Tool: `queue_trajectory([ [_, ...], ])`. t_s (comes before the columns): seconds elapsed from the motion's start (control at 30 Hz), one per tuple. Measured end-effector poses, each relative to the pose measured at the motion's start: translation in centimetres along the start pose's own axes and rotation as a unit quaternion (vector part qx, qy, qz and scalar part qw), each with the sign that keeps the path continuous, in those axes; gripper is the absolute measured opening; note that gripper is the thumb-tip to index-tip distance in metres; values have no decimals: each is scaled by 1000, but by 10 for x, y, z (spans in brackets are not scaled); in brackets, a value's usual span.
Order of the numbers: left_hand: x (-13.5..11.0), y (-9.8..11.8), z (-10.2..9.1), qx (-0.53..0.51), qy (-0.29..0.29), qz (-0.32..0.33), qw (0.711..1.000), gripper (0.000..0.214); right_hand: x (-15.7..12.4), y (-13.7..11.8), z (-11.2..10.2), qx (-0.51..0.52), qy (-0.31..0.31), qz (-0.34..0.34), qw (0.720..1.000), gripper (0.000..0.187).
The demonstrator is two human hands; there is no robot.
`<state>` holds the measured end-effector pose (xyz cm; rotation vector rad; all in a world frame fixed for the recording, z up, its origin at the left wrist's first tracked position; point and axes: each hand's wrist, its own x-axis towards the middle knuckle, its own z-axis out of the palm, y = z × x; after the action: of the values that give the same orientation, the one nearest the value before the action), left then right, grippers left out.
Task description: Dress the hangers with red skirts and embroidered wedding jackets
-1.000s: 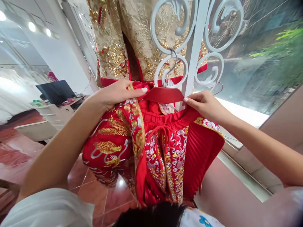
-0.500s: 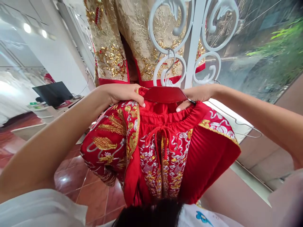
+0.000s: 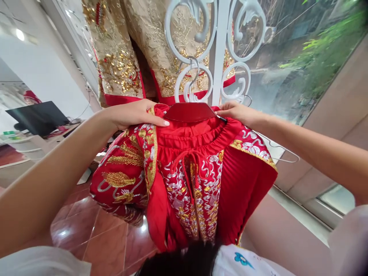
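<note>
A red embroidered garment (image 3: 189,180) with gold and silver thread hangs on a red hanger (image 3: 189,112), whose metal hook (image 3: 193,73) is caught in a ring of a white scrolled rack (image 3: 218,57). My left hand (image 3: 135,113) lies over the garment's left shoulder beside the hanger, its fingers curved over and pressed on the cloth. My right hand (image 3: 238,111) grips the garment's right shoulder at the hanger's end, fingers closed. A red drawstring waistband shows inside the open front.
A cream and gold embroidered garment (image 3: 129,50) hangs behind the rack. A window (image 3: 287,50) with greenery is at right, with a wire hanger (image 3: 280,153) near its ledge. A monitor (image 3: 37,117) on a desk stands at left. Glossy red tiles (image 3: 94,237) cover the floor.
Both hands have stayed on the garment's shoulders at the hanger ends. My right hand moved from under the hanger's end onto the right shoulder. The view has shifted to the right.
</note>
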<state>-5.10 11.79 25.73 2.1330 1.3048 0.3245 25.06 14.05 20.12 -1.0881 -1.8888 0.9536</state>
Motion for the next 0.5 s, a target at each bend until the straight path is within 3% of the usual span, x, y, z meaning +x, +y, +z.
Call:
queue_trajectory([
  [0.17,-5,-6,4,10,59,26,998,52,-6,2,3,89,111,6,990,16],
  [0.33,-12,-10,6,6,15,25,1000,39,-18,1,-11,-31,124,-13,992,25],
  [0.5,-16,-23,5,-2,35,58,998,47,-34,-5,-7,-85,170,-32,981,39],
])
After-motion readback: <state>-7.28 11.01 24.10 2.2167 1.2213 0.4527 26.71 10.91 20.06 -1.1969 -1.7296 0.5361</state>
